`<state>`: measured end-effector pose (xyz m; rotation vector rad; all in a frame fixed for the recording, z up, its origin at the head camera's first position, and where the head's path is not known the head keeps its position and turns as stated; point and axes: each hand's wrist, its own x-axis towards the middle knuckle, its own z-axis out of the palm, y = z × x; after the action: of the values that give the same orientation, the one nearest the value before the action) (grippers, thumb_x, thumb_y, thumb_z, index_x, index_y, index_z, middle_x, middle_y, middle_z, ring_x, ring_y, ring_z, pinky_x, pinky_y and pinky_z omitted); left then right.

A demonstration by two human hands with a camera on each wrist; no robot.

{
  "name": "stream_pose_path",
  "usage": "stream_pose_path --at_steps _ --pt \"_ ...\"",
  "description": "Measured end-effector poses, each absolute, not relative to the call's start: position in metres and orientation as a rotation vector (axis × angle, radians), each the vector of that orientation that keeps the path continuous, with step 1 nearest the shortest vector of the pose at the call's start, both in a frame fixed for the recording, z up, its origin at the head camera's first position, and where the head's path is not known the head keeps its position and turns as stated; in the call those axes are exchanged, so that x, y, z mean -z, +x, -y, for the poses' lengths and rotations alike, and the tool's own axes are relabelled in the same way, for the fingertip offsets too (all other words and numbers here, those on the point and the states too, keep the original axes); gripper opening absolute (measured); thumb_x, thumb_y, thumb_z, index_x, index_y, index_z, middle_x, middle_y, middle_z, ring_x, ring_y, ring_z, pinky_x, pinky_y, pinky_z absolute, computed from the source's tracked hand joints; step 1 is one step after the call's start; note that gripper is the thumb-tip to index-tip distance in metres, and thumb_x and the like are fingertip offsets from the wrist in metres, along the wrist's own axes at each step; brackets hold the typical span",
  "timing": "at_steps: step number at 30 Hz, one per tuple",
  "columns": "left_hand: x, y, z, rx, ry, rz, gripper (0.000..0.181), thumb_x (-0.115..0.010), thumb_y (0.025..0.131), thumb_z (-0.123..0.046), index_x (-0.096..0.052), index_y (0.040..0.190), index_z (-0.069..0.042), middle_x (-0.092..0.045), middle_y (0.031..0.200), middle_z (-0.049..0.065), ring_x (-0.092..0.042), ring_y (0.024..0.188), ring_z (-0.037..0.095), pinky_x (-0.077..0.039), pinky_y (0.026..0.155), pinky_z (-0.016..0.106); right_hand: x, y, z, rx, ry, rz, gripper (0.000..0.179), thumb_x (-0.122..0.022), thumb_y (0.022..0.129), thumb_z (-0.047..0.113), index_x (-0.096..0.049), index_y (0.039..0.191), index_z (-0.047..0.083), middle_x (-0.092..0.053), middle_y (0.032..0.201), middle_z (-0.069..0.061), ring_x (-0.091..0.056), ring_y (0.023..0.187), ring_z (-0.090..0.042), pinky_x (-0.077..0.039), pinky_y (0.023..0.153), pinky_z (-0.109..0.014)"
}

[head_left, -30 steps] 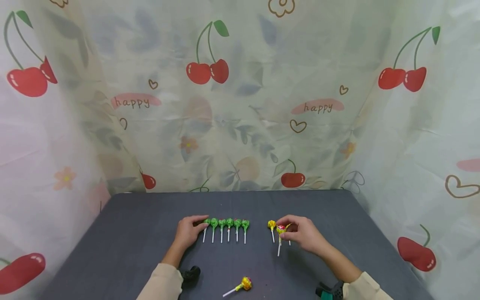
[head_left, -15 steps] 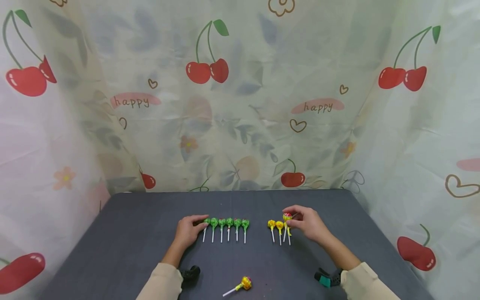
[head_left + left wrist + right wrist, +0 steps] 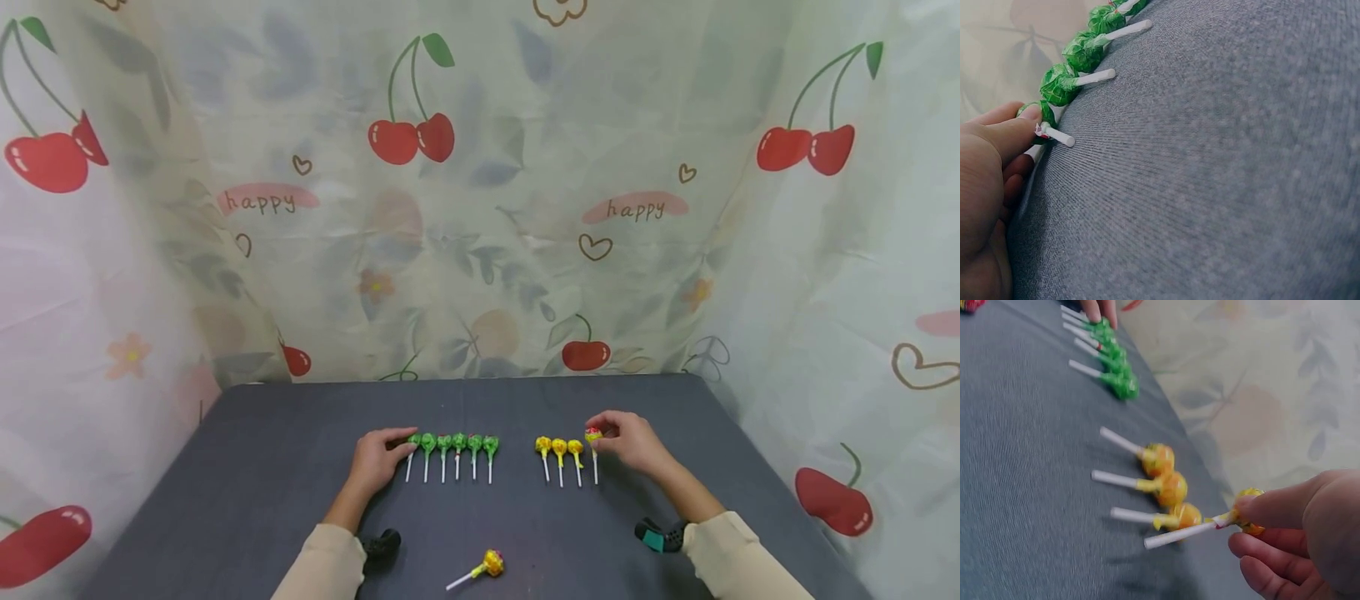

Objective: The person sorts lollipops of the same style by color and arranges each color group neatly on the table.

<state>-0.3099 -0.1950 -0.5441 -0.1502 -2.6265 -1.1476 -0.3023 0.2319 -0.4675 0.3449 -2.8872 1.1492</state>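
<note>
My left hand (image 3: 377,462) pinches the head of the leftmost green lollipop (image 3: 1040,119) between thumb and fingers. That one ends a row of several green lollipops (image 3: 459,444), sticks toward me. Between the thumb and fingers of my right hand (image 3: 633,442) is a yellow lollipop (image 3: 593,435) with some red on top. In the right wrist view its white stick (image 3: 1179,536) slants over the table, close to the last of three yellow lollipops (image 3: 1171,487) lying side by side. A single yellow lollipop (image 3: 492,562) lies apart, nearer to me.
A dark grey cloth covers the table (image 3: 300,467). Behind it and at both sides hangs a pale curtain (image 3: 480,208) printed with cherries. Dark straps with devices (image 3: 660,536) sit at both wrists.
My right hand has carried its yellow lollipop to the right and away from me, from in front of the yellow row to its right end. The left hand has stayed put.
</note>
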Motion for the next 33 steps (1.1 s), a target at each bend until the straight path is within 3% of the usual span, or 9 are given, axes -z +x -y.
stream_pose_path --at_steps 12,25,33 --pt "0.543 -0.311 0.196 1.172 -0.118 2.643 0.028 -0.075 0.087 -0.015 -0.075 0.114 -0.016 -0.070 0.113 0.008 -0.062 0.108 0.030 -0.048 0.092 0.048 0.496 -0.315 -0.240 -1.138 0.278 2.889 0.022 -0.075 0.083 0.004 -0.072 0.105 0.002 -0.066 0.088 -0.003 -0.058 0.073 -0.016 -0.049 0.063 -0.031" --pt "0.544 -0.311 0.196 1.182 -0.136 2.636 0.027 -0.075 0.087 -0.015 -0.075 0.114 -0.016 -0.070 0.112 0.008 -0.062 0.107 0.030 -0.048 0.090 0.048 0.526 -0.317 -0.235 -1.158 0.140 2.781 0.020 -0.077 0.084 0.009 -0.073 0.103 0.005 -0.070 0.094 -0.004 -0.064 0.082 -0.018 -0.053 0.073 -0.037" --pt "0.543 -0.310 0.196 1.194 -0.137 2.634 0.028 -0.075 0.086 -0.015 -0.075 0.114 -0.016 -0.070 0.111 0.007 -0.063 0.106 0.030 -0.049 0.090 0.048 0.533 -0.316 -0.232 -1.157 0.081 2.731 0.021 -0.077 0.083 0.011 -0.073 0.103 0.006 -0.068 0.089 -0.002 -0.061 0.077 -0.016 -0.051 0.069 -0.033"
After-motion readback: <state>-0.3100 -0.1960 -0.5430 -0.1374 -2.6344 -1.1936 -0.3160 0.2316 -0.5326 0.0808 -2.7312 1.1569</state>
